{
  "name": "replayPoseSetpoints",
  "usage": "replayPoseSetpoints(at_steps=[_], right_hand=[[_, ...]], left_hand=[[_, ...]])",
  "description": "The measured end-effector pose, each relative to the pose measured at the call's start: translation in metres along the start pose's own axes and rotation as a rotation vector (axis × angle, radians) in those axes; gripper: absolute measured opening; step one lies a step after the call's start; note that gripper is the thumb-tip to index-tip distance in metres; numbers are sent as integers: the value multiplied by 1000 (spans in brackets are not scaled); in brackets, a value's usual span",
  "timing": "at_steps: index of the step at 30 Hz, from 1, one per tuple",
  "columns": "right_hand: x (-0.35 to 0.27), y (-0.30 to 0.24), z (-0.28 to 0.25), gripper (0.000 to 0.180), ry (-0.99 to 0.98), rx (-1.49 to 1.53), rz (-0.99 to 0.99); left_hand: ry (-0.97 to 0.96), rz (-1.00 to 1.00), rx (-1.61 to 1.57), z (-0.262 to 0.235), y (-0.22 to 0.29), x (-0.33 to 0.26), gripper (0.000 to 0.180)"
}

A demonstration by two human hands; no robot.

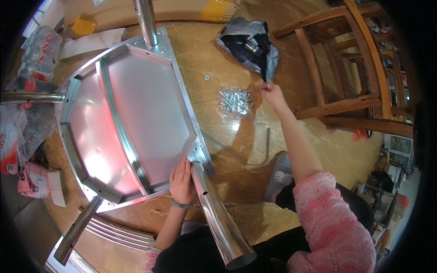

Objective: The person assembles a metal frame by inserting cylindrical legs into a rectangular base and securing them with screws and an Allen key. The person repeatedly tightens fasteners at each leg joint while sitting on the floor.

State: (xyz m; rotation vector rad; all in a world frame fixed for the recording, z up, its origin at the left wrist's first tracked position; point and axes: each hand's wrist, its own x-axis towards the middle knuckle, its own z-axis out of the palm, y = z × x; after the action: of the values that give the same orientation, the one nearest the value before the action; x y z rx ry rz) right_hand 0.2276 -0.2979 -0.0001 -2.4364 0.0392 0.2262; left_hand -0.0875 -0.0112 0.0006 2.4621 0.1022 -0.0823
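An upturned metal table (145, 109) with tubular legs lies on the floor before me. My left hand (182, 184) rests with fingers stretched out on its near rim, beside the shiny near leg (214, 209). To the right, my right hand (272, 94) has its fingertips pinched together; what is between them, if anything, is too small to make out. This hand is just below the tip of a grey and black plastic bag (271, 61) with metal pieces (251, 45) in it. Left of the hand lies a clear bag of bolts (236, 101).
A single nut (207, 78) lies near the table. A bent metal rod (267, 145) is on the floor by my slippered foot (281, 173). Wooden chair frames (314, 68) stand at the right. Curved metal tubes (118, 234) lie at the lower left, and a cardboard box (173, 11) at the back.
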Motion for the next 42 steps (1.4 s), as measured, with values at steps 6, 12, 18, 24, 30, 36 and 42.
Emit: replayPoseSetpoints(at_steps=[6,12,18,24,30,36,42], right_hand=[[-26,14,13,19,-141,-10,-192],[-30,3,13,20,-107,-434,-295],[-50,11,-7,21,-170,-202,-69],[-42,-16,7,35,1,-83,28],[-75,-63,59,38,25,-256,-176],[-81,-65,76,19,62,-368,-221],[-91,-54,65,15,-10,-184,-280]], left_hand=[[81,52,-14,2,-1,2,53],[105,50,-68,0,0,2,51],[114,42,-78,0,2,4,49],[116,50,-60,-2,4,4,50],[149,68,-43,-1,5,6,47],[141,79,-14,1,2,4,49],[103,68,-14,3,0,0,55]])
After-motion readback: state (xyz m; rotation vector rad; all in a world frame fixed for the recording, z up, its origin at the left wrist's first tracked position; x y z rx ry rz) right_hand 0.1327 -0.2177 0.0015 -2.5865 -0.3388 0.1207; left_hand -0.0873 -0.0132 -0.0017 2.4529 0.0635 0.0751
